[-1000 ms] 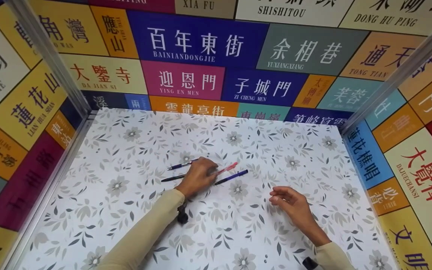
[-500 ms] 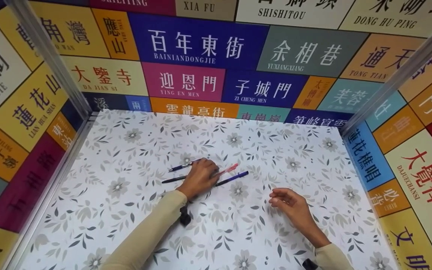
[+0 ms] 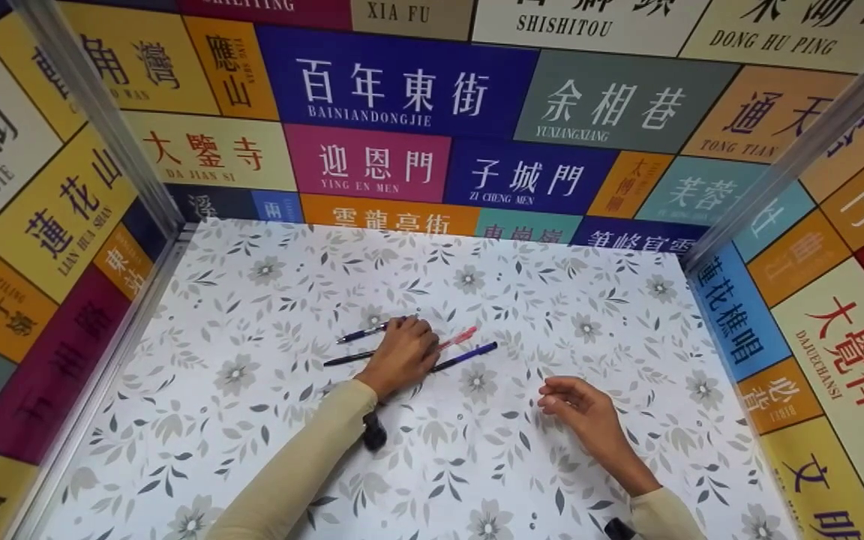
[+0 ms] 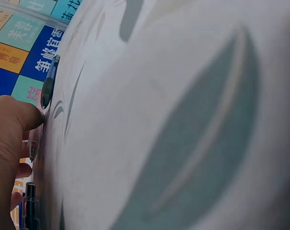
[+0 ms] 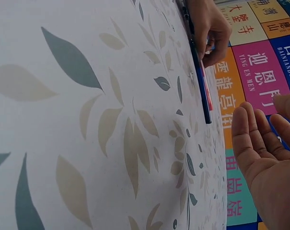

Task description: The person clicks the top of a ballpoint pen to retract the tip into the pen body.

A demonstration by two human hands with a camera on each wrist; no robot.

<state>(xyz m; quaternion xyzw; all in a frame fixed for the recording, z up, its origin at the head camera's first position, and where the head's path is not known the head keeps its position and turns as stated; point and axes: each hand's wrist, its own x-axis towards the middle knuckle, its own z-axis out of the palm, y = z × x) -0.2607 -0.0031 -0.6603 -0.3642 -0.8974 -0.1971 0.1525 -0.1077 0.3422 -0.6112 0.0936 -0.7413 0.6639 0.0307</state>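
Note:
My left hand (image 3: 404,354) bends over a group of pens on the table and pinches the pink pen (image 3: 459,339), whose far end sticks out past the fingers. In the left wrist view the thumb (image 4: 27,115) lies against that pen near its tip. Close to the hand's right side is a blue-purple pen (image 3: 471,355). To its left lie a black pen (image 3: 346,358) and a dark blue pen (image 3: 361,333), both partly covered by the hand. My right hand (image 3: 582,412) is off to the right, fingers loosely bent, holding nothing.
A white tablecloth (image 3: 252,420) printed with grey leaves and flowers covers the table. Walls of coloured sign panels (image 3: 394,82) stand at the back and both sides, with clear corner posts (image 3: 762,142).
My left hand has shifted very slightly right over the pens, covering a little more of the pink one. The right hand and the other pens stay where they were.

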